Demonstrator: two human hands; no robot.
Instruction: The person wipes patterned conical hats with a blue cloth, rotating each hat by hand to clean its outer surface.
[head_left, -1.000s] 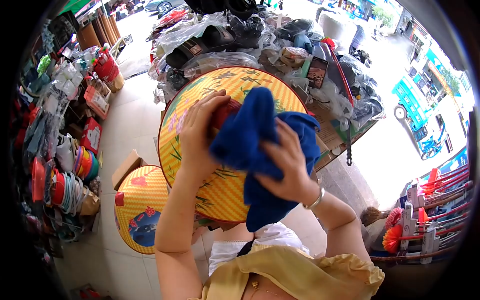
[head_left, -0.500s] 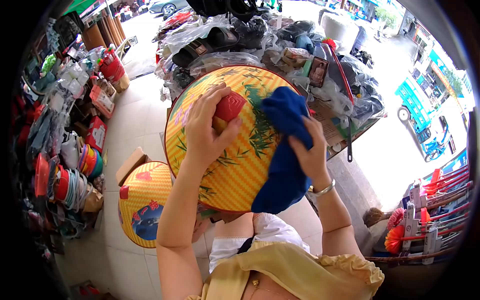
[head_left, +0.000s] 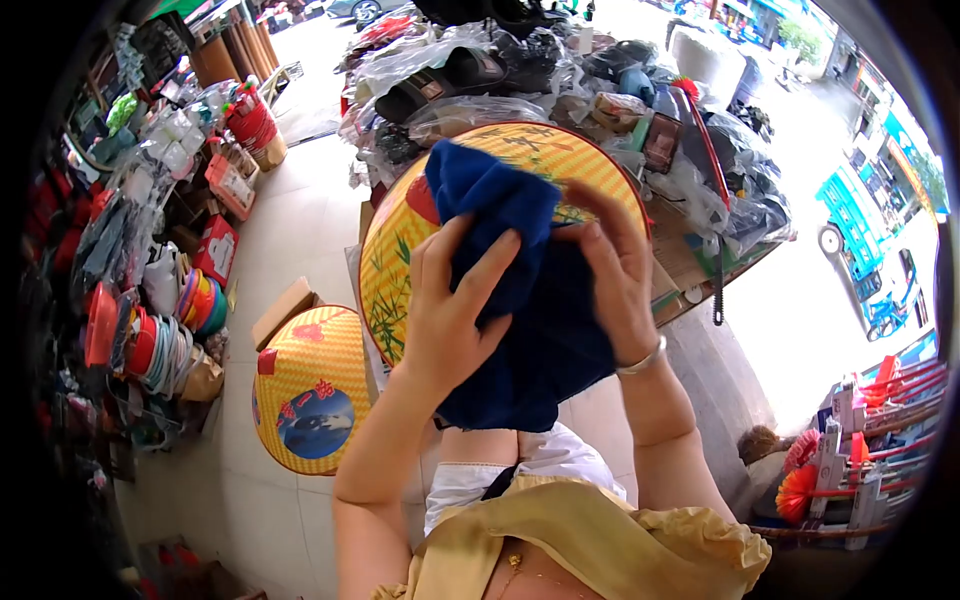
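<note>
A conical woven hat, yellow with painted green leaves and a dark rim, is in front of me above my lap. A blue cloth is bunched over its middle and hangs down past the near rim. My left hand grips the cloth from the left, fingers bent over it and thumb pointing right. At the cloth's right edge is my right hand, a bracelet on its wrist, its curled fingers slightly blurred by motion and closed about the cloth. Most of the hat's red tip is covered by the cloth.
A second conical hat rests low to the left beside a cardboard box. Behind the hat, a table is piled with plastic-wrapped shoes. Crowded goods line the left; red-handled brushes stand at right.
The blue cloth has moved left from the hat's right side over its middle. My left hand has left the red tip and taken hold of the cloth; my right hand stays by it.
</note>
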